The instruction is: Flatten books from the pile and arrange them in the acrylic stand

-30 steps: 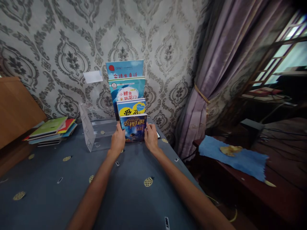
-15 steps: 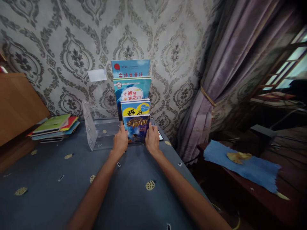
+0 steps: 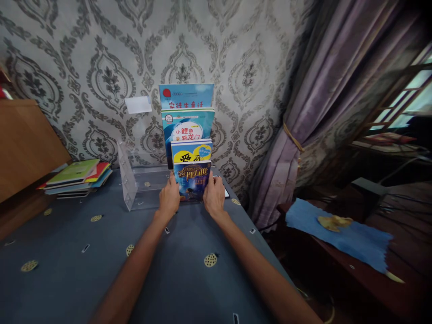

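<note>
A small dark blue book [image 3: 191, 180] with gold lettering stands upright at the front of a clear tiered book rack [image 3: 127, 180]. My left hand [image 3: 169, 196] is closed on its left edge, and my right hand [image 3: 213, 194] grips the right edge. Behind it, rising in steps, are a blue and yellow book [image 3: 178, 152], a teal book [image 3: 188, 126] and a light blue book [image 3: 186, 95]. The rack's left part, beside my left hand, bears no books. Fingers behind the front book are hidden.
A pile of books and booklets [image 3: 77, 174] lies at the table's left, near a wooden panel [image 3: 27, 144]. Behind my right hand, a flat white-faced object [image 3: 227, 193] partly shows. A purple curtain [image 3: 276, 180] hangs at right; beyond is a blue cloth [image 3: 337, 247].
Hands and front book stay almost in place at the rack. The whole view has shifted slightly; the books behind look unchanged.
</note>
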Available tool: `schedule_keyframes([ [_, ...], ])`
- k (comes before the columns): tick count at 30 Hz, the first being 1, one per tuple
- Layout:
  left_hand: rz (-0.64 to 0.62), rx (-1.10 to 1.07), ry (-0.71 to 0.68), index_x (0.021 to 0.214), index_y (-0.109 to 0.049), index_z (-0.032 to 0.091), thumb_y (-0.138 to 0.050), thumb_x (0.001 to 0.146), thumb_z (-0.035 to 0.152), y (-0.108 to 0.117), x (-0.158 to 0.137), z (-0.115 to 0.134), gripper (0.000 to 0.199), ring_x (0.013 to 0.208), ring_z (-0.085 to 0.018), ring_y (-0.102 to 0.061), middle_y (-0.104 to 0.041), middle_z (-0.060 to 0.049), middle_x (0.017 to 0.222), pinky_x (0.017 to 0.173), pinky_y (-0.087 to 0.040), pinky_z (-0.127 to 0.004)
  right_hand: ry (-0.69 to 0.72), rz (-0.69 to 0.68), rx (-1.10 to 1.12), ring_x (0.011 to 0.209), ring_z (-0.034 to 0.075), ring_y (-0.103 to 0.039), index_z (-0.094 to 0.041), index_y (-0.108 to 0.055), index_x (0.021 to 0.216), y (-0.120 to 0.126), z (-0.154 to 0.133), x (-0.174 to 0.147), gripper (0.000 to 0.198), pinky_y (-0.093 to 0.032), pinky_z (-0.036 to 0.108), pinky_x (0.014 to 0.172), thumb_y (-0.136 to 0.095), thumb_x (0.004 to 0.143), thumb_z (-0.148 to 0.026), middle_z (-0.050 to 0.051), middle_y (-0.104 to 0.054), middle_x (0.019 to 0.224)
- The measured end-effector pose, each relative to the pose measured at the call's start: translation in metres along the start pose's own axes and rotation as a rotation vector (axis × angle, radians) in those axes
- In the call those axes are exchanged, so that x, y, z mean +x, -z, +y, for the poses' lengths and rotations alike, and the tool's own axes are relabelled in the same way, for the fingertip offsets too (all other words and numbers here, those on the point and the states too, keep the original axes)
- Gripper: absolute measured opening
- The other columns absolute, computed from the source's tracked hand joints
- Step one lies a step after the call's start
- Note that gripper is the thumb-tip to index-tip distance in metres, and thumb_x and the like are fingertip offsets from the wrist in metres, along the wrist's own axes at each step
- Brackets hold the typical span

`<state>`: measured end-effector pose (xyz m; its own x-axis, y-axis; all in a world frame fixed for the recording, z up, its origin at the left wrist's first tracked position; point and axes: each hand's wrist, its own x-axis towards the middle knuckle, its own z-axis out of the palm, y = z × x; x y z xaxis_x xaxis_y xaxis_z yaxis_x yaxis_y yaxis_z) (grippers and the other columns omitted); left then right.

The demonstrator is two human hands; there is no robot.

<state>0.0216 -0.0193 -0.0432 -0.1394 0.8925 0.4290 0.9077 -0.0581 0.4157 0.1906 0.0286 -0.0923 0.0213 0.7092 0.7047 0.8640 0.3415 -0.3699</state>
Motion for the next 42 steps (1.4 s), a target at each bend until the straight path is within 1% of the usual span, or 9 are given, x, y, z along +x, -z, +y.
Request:
schedule_keyframes([
  [4,-0.030,0.024,0.033,0.147,-0.035,0.013,-0.040,0.102,0.021,0.004,0.000,0.003,0.047,0.105,-0.032,-0.070,-0.064,-0.020,0.132,0.085,-0.052,-0.039,0.022,0.017,-0.036,0.093,0.029,-0.053,-0.014,-0.042,0.149,0.000,-0.001,0.000,0.059,-0.045,0.043,0.080,-0.038,0.090,-0.009,0.018,-0.057,0.106],
  [10,-0.006,0.032,0.019,0.148,-0.033,0.019,-0.042,0.102,0.022,0.005,-0.001,0.003,0.047,0.107,-0.028,-0.069,-0.064,-0.015,0.133,0.086,-0.053,-0.036,0.008,-0.008,-0.130,0.094,0.028,-0.053,-0.011,-0.043,0.147,0.003,-0.005,0.000,0.059,-0.043,0.039,0.080,-0.040,0.088,-0.006,0.018,-0.058,0.107],
  [13,0.001,0.045,0.020,0.148,-0.034,0.020,-0.042,0.101,0.021,0.004,-0.002,0.003,0.047,0.105,-0.028,-0.070,-0.066,-0.014,0.130,0.086,-0.053,-0.036,0.018,-0.001,-0.139,0.093,0.029,-0.053,-0.010,-0.043,0.146,0.003,-0.005,0.000,0.059,-0.043,0.039,0.078,-0.039,0.088,-0.006,0.018,-0.058,0.104],
  [18,0.000,0.033,0.013,0.146,-0.035,0.017,-0.042,0.101,0.021,0.003,-0.001,0.002,0.046,0.105,-0.029,-0.070,-0.065,-0.016,0.130,0.086,-0.054,-0.037,0.025,0.008,-0.100,0.092,0.029,-0.054,-0.011,-0.039,0.150,0.003,-0.003,-0.001,0.061,-0.046,0.041,0.077,-0.039,0.089,-0.009,0.018,-0.058,0.106],
  [22,0.001,-0.020,-0.001,0.146,-0.034,0.016,-0.041,0.100,0.019,0.003,0.001,-0.002,0.046,0.112,-0.029,-0.068,-0.062,-0.017,0.135,0.089,-0.053,-0.038,0.053,0.025,-0.058,0.096,0.031,-0.054,-0.009,-0.035,0.151,0.004,-0.002,-0.003,0.064,-0.049,0.045,0.079,-0.044,0.088,-0.013,0.019,-0.056,0.109],
  [29,0.000,-0.040,-0.013,0.145,-0.035,0.012,-0.042,0.099,0.022,0.006,-0.001,-0.006,0.047,0.113,-0.030,-0.067,-0.064,-0.021,0.131,0.091,-0.053,-0.040,0.067,0.033,-0.007,0.099,0.033,-0.055,-0.006,-0.037,0.148,0.003,-0.001,-0.004,0.061,-0.051,0.047,0.082,-0.047,0.091,-0.023,0.021,-0.056,0.113],
  [35,0.016,0.009,-0.024,0.146,-0.034,0.014,-0.042,0.099,0.024,0.013,-0.003,-0.004,0.048,0.113,-0.030,-0.067,-0.062,-0.020,0.134,0.090,-0.053,-0.041,0.037,0.026,0.016,0.099,0.034,-0.056,-0.004,-0.039,0.147,0.003,-0.001,-0.003,0.059,-0.052,0.049,0.083,-0.045,0.092,-0.026,0.022,-0.056,0.113],
  [38,-0.005,0.029,-0.011,0.145,-0.034,0.014,-0.042,0.100,0.027,0.017,-0.004,-0.001,0.048,0.111,-0.031,-0.067,-0.064,-0.019,0.131,0.088,-0.053,-0.041,0.023,0.059,0.061,0.100,0.033,-0.057,-0.006,-0.041,0.146,0.003,0.001,-0.002,0.057,-0.052,0.049,0.086,-0.045,0.093,-0.027,0.021,-0.056,0.114],
  [42,-0.004,0.007,0.006,0.145,-0.034,0.015,-0.038,0.103,0.034,0.022,-0.005,0.003,0.047,0.108,-0.031,-0.068,-0.068,-0.018,0.125,0.086,-0.053,-0.040,-0.014,0.096,0.182,0.101,0.030,-0.058,-0.014,-0.041,0.148,0.003,0.006,-0.002,0.056,-0.053,0.048,0.088,-0.044,0.095,-0.032,0.017,-0.057,0.114],
])
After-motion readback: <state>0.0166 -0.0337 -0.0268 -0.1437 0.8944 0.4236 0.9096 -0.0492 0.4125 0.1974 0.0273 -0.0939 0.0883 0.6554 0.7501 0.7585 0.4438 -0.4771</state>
